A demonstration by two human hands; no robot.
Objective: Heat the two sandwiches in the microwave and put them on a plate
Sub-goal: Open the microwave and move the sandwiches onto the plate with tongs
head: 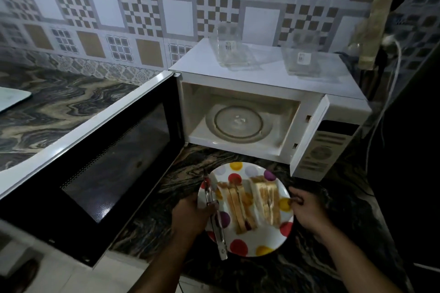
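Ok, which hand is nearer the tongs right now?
Left. The left hand grips the tongs at the plate's left edge. The right hand holds the plate's right rim, across both sandwiches from the tongs.

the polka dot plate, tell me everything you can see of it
The plate is round, white, with red, yellow and purple dots, and looks like ceramic or melamine. It is held level above the dark marbled counter, in front of the open microwave. Two sandwiches lie side by side on it. The left hand grips its left edge together with metal tongs; the right hand holds its right rim.
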